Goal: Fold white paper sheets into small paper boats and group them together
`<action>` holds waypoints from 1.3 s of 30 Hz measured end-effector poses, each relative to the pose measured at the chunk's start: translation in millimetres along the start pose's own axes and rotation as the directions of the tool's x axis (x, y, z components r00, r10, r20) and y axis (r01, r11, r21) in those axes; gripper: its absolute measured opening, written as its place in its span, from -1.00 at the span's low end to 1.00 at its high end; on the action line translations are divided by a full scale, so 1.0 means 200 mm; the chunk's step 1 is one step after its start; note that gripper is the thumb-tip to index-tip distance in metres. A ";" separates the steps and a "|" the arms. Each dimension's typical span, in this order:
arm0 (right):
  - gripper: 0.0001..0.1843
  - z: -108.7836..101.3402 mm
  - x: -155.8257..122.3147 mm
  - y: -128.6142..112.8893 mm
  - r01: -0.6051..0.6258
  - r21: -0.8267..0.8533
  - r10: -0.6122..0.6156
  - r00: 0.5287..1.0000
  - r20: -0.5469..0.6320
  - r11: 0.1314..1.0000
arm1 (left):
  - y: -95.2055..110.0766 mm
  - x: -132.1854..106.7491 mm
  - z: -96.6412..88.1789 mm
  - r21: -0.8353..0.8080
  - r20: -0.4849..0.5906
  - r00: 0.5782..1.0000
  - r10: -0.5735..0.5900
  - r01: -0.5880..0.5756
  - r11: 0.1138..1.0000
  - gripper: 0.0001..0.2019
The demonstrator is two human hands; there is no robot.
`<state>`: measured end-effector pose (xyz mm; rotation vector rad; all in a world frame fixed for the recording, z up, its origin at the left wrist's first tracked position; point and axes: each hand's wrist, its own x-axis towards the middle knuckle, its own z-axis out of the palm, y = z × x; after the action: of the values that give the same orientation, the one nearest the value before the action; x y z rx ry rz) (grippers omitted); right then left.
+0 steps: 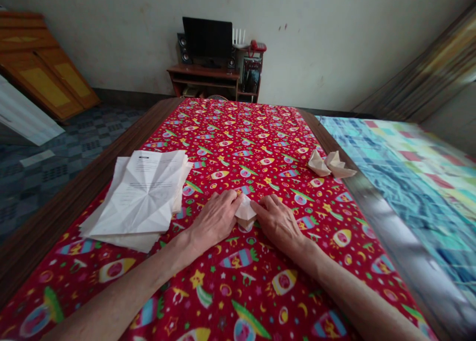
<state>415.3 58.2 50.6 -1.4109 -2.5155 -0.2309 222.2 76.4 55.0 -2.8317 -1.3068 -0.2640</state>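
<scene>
A small piece of folded white paper [246, 211] lies between my hands, low over the red patterned cloth. My left hand [219, 211] grips its left side, fingers curled and thumb against the paper. On the opposite side my right hand [278, 219] pinches the edge, its fingers bent. Parts of the folded paper are hidden behind the fingertips. To the left rests a stack of paper sheets [137, 195]; the top one is printed and has creases fanning out from its middle. Two folded paper shapes [319, 163] with pointed tips sit at the right edge of the cloth.
The red cloth [238, 291] covers most of the wooden table [122, 140]. A bed with a blue checked cover [394, 182] stands along the right side. Beyond the table's far end are a desk [204, 74] with a monitor [207, 41], and a wooden cabinet [44, 68] at left.
</scene>
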 end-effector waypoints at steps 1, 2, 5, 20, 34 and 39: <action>-0.83 0.00 0.00 0.00 0.000 -0.005 0.000 1.000 0.007 1.000 | 0.00 -0.01 0.00 -0.003 -0.016 1.000 0.000 0.000 1.000 -0.58; -0.82 -0.01 0.00 0.00 0.002 -0.007 -0.002 1.000 0.010 1.000 | 0.00 -0.02 0.01 -0.005 -0.031 1.000 0.002 -0.002 1.000 -0.60; -0.77 -0.01 -0.01 0.01 0.064 0.024 -0.063 0.998 -0.023 0.998 | 0.00 -0.05 0.02 -0.018 -0.077 0.997 0.010 -0.012 1.000 -0.67; -0.82 0.01 -0.04 0.04 0.234 0.235 -0.196 0.965 -0.173 0.944 | 0.02 -0.09 -0.02 0.067 -0.098 0.987 0.128 -0.122 0.990 -0.78; -0.79 0.04 -0.04 0.08 -0.025 0.515 0.047 0.998 -0.030 0.857 | -0.03 -0.08 0.08 -0.343 -0.254 0.960 -0.115 0.022 0.939 -0.88; -0.76 0.01 -0.03 0.05 -0.119 0.401 0.132 0.991 -0.004 0.908 | -0.05 -0.05 0.09 -0.386 -0.222 0.949 -0.224 0.125 0.914 -0.85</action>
<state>425.7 59.3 47.6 -1.3737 -2.2623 0.2721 210.6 76.5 34.0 -2.8170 -1.5953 -0.9500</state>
